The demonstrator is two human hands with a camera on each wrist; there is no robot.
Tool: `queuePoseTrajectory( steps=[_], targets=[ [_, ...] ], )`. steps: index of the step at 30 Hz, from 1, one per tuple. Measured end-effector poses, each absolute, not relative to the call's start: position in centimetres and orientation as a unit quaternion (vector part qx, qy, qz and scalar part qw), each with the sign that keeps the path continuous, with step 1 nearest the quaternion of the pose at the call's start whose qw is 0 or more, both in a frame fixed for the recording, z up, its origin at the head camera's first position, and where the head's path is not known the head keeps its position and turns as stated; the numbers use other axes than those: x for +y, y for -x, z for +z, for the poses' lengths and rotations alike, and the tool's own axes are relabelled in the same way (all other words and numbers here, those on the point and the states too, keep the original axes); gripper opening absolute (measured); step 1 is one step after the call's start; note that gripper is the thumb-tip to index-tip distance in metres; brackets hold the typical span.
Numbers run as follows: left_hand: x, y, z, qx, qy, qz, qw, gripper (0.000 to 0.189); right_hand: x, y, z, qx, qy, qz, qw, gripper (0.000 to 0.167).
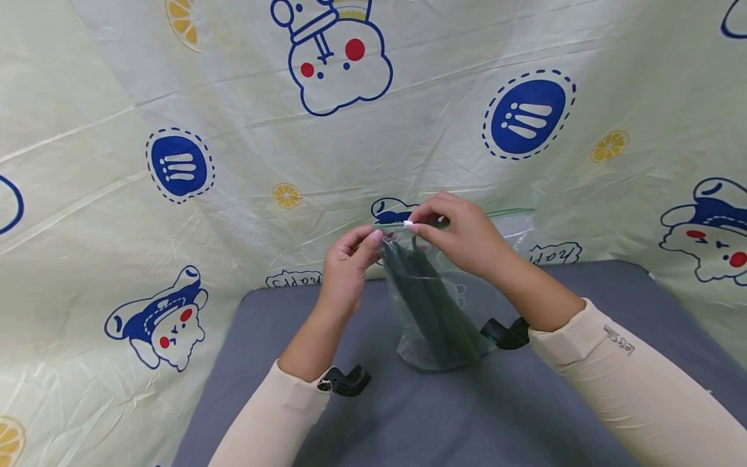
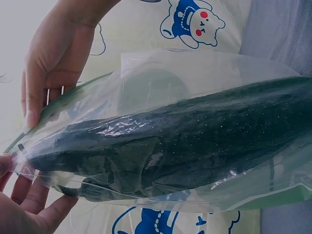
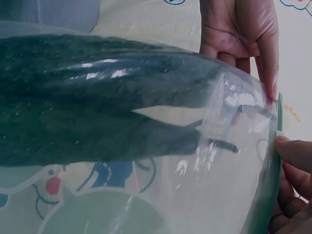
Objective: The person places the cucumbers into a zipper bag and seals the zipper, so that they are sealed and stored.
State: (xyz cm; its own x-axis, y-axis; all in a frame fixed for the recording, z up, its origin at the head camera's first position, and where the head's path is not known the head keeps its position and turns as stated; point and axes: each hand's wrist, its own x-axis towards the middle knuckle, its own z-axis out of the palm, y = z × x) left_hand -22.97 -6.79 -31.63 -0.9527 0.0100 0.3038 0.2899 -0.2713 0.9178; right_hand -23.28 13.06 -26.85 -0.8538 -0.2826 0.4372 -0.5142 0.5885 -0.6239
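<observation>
A clear zip bag (image 1: pixel 411 353) with a green seal stands on the table, holding dark green cucumbers (image 1: pixel 432 305). Two stem ends show near the top in the right wrist view, where the cucumbers (image 3: pixel 97 102) lie side by side behind the plastic. My left hand (image 1: pixel 344 272) pinches the bag's upper left corner between thumb and fingers. At the seal, a little to the right of it, my right hand (image 1: pixel 463 237) pinches the small white slider (image 1: pixel 407 224). The green seal strip stretches on to the right beyond my right hand, with the plastic there raised.
A grey cloth-covered table (image 1: pixel 373 428) lies under the bag. Behind it and at both sides hangs a pale printed sheet (image 1: pixel 245 117) with cartoon bears and orange slices. Black wrist mounts (image 1: pixel 350 381) stick out below both forearms.
</observation>
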Motion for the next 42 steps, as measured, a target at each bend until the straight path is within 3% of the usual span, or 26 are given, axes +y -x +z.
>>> queuePoseTrajectory(
  steps=[23,42],
  targets=[
    [-8.1,23.0,-32.3,-0.599,0.121,-0.786,0.094,0.010,16.9,23.5,-28.0,-0.898,-0.188,0.368,0.151,0.015],
    [-9.7,23.6,-33.1,-0.632,0.078,-0.766,0.088,0.017,19.9,23.4,-28.3,-0.913,-0.153,0.350,0.145,0.020]
  ],
)
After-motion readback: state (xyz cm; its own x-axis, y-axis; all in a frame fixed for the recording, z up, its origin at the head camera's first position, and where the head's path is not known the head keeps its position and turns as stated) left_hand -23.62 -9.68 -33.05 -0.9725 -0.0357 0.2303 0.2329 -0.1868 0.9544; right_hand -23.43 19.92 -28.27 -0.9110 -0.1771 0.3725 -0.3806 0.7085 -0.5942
